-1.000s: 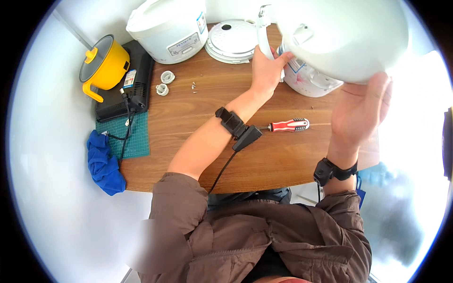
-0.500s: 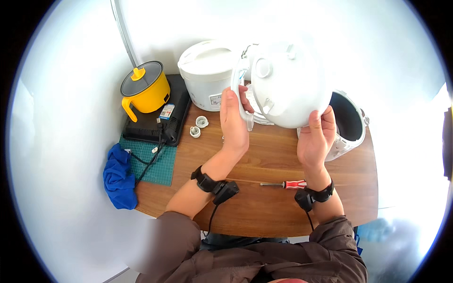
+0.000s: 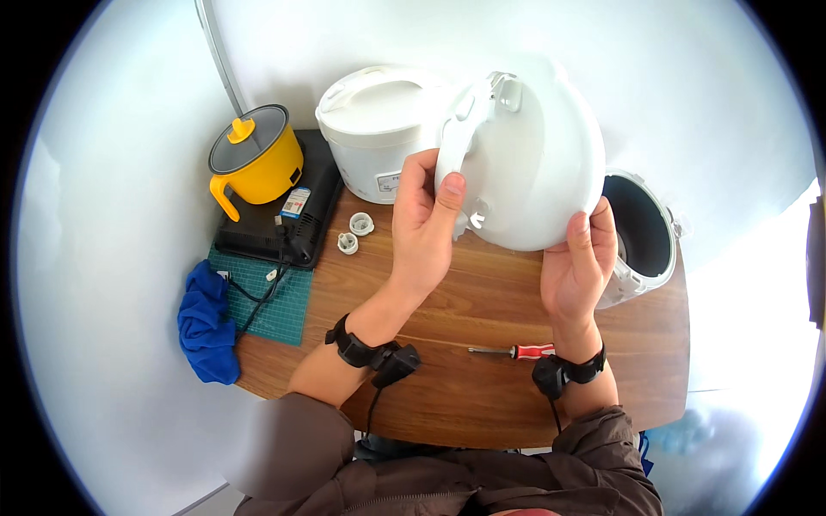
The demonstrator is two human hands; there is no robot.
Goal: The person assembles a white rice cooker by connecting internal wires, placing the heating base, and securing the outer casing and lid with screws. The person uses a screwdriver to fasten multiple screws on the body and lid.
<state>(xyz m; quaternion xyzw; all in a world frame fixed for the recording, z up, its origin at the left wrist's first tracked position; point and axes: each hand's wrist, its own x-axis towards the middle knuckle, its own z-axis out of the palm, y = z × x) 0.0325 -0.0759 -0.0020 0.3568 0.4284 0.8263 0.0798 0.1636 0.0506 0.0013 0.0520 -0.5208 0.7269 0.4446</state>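
A white rice cooker lid [image 3: 542,163] is held up in the air between my two hands, tilted, with its smooth face toward me. My left hand [image 3: 426,219] is closed on the curved white handle [image 3: 460,129] at the lid's left side, thumb in front. At the lower right rim, my right hand [image 3: 578,262] pinches the lid, with the thumb on the near face. Beyond the right hand stands an open white rice cooker body [image 3: 637,232] with a dark inside. A red-handled screwdriver [image 3: 516,351] lies on the table, its handle end partly hidden by my right wrist strap.
A closed white rice cooker [image 3: 379,129] stands behind my left hand. To the left, a yellow pot [image 3: 258,163] sits on a black appliance [image 3: 323,185] over a green cutting mat [image 3: 284,314]. A blue cloth [image 3: 206,322] and two small white caps [image 3: 354,232] lie nearby.
Both hands have turned the lid, so its smooth face and the handle now show in place of the side with round fittings. My left thumb has come round in front of the handle.
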